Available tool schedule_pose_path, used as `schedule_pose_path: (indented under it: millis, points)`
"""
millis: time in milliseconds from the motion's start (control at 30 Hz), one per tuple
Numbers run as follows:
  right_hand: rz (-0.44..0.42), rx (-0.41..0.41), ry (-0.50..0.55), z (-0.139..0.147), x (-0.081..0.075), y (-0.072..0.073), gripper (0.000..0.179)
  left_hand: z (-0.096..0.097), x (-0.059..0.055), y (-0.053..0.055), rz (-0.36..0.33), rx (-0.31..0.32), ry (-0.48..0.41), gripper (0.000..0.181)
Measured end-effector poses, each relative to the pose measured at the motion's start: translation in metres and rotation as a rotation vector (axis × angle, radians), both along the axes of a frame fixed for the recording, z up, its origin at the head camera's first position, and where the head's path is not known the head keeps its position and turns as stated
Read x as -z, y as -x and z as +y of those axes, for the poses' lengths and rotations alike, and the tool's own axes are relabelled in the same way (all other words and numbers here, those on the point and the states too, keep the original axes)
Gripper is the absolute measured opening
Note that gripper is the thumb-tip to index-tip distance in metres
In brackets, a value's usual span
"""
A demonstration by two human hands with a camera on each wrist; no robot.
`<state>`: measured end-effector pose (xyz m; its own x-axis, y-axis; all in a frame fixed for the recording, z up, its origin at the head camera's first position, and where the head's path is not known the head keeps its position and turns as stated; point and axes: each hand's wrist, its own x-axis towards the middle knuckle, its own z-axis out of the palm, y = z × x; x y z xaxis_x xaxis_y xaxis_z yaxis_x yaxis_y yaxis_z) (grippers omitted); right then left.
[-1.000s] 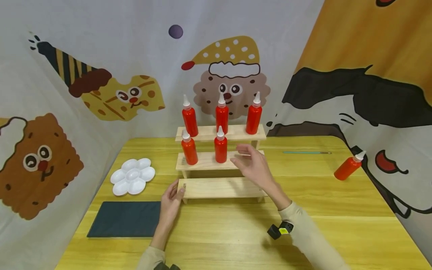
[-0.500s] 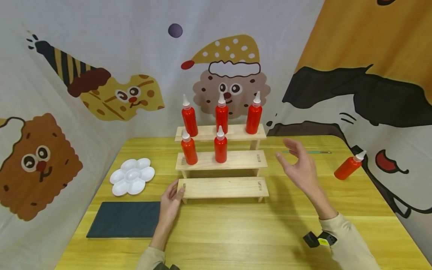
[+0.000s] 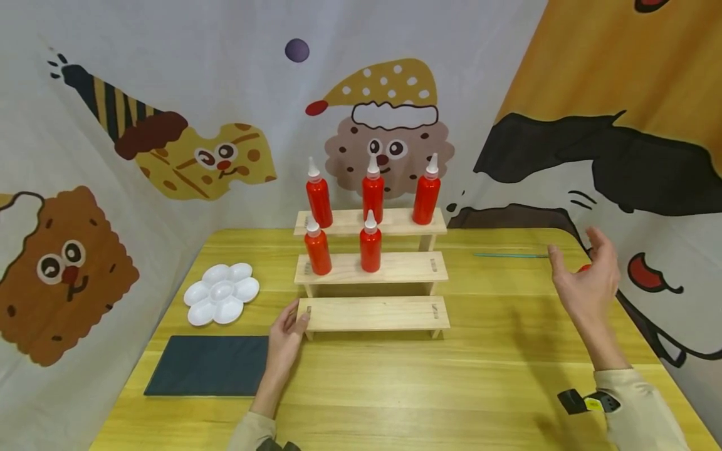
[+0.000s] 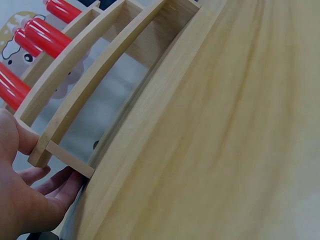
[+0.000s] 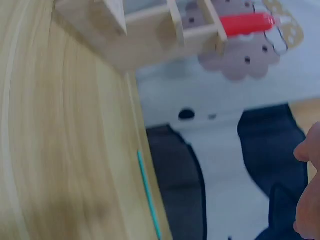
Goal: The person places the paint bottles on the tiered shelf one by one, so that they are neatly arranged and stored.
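A three-step wooden stand [image 3: 372,313] holds red bottles with white nozzle caps. Three bottles [image 3: 426,197] stand on its top step and two [image 3: 370,249] on the middle one, at the left and centre. My left hand [image 3: 286,338] grips the left end of the lowest step, thumb on top, and the left wrist view shows the fingers [image 4: 65,190] at its leg. My right hand [image 3: 589,282] is over the table's right side, thumb and fingers spread apart, holding nothing. It hides most of another red bottle [image 3: 585,268], of which a small red patch shows.
A thin turquoise paintbrush [image 3: 507,255] lies at the back right of the table. On the left are a white flower-shaped palette [image 3: 221,291] and a dark rectangular mat [image 3: 209,366]. A cartoon-printed cloth [image 3: 237,62] hangs behind the table.
My right hand has moved away from the middle step, rightward across the table to the lone red bottle, which it now covers. My left hand has stayed on the stand.
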<state>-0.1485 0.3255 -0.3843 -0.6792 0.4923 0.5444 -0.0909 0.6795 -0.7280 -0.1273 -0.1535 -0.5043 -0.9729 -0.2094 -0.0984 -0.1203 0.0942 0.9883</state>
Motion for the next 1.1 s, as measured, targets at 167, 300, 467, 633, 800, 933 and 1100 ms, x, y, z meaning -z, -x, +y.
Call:
schedule_pose_path:
  millis: [167,300,467,633,800,933,1100]
  points:
    - [-0.048,0.115,0.06,0.026,0.011,0.001,0.067,-0.001,-0.003,-0.001,0.002,0.006,-0.005,0.051]
    - [-0.114,0.181,0.143,0.042,0.02,0.001,0.07,-0.001,-0.003,-0.001,0.0,0.01,-0.002,0.052]
    - [-0.224,0.215,0.266,0.059,0.035,0.001,0.075,-0.001,-0.002,0.0,0.005,0.005,0.005,0.051]
    - [-0.354,0.211,0.382,0.072,0.054,0.003,0.082,0.0,-0.002,-0.001,0.02,0.008,-0.009,0.051]
    - [-0.401,0.195,0.395,0.076,0.075,0.005,0.086,-0.001,-0.002,-0.002,0.025,0.015,-0.005,0.052]
    - [-0.426,0.181,0.398,0.076,0.088,0.009,0.084,-0.001,-0.001,-0.001,0.031,0.01,0.001,0.052]
    - [-0.448,0.176,0.381,0.077,0.102,0.014,0.081,-0.002,0.0,-0.001,0.027,0.006,0.005,0.051]
